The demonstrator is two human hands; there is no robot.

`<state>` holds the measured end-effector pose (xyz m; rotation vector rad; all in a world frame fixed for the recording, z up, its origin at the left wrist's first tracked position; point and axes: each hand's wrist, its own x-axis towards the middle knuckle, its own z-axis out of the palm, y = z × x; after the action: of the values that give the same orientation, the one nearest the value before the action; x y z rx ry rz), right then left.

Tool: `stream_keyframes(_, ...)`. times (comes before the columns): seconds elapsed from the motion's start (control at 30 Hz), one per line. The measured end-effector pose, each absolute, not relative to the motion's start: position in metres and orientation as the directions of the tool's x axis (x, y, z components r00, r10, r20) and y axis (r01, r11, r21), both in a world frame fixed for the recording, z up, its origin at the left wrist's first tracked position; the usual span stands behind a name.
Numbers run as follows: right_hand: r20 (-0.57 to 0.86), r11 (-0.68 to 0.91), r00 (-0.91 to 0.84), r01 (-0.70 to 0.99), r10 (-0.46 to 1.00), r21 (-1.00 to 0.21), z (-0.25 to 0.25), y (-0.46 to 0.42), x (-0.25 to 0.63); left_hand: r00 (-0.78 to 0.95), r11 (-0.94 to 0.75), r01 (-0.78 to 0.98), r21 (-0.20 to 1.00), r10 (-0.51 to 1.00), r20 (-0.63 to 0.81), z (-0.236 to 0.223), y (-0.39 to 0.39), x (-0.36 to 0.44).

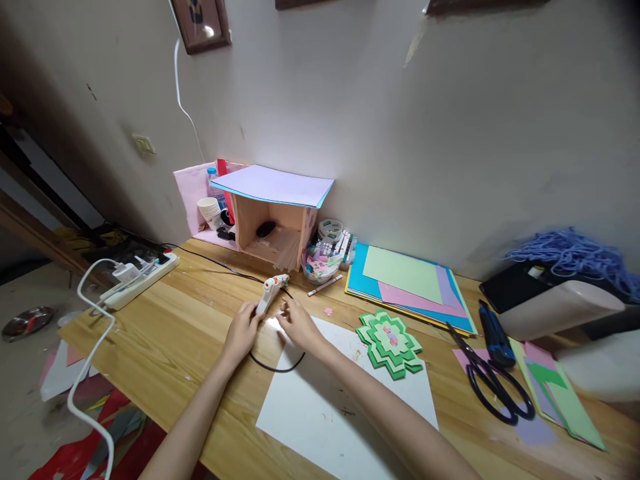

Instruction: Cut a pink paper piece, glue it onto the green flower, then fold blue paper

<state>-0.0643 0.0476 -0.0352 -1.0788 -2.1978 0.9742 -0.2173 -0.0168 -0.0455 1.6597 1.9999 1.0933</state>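
Note:
A white hot glue gun [271, 291] with orange dots stands over the table, its black cord [277, 369] looping below. My left hand [243, 328] is closed around its handle. Just right of the gun, my right hand [299, 325] has bent fingers spread slightly apart, and nothing shows between them. Under my right forearm lies a white sheet [300, 400] marked with small glue or colour spots. A layered green paper flower [390, 343] with a pink centre rests on the sheet's upper right part.
Behind the gun stands an open box [305, 233] roofed with lilac paper [273, 183]. Coloured sheets [405, 277], black scissors [493, 380] and a box cutter [494, 333] lie to the right. A power strip [143, 280] sits on the left edge, its white cable [75, 393] hanging down.

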Motion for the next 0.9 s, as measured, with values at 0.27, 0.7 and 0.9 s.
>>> stream_keyframes(0.27, 0.116, 0.369, -0.393, 0.664, 0.912, -0.650, -0.032, 0.089, 0.037, -0.336, 0.053, 0.835, 0.547, 0.837, 0.431, -0.022, -0.029, -0.188)
stream_keyframes(0.7, 0.023, 0.284, -0.370, 0.670, 0.929, -0.686, -0.035, 0.099, 0.032, -0.072, -0.113, 0.828, 0.550, 0.950, 0.304, -0.006, -0.004, -0.093)
stream_keyframes(0.9, -0.070, 0.137, -0.346, 0.537, 0.936, -0.832, -0.031, 0.099, 0.038, -0.114, -0.054, 0.714, 0.699, 0.975, 0.192, -0.018, 0.021, -0.091)
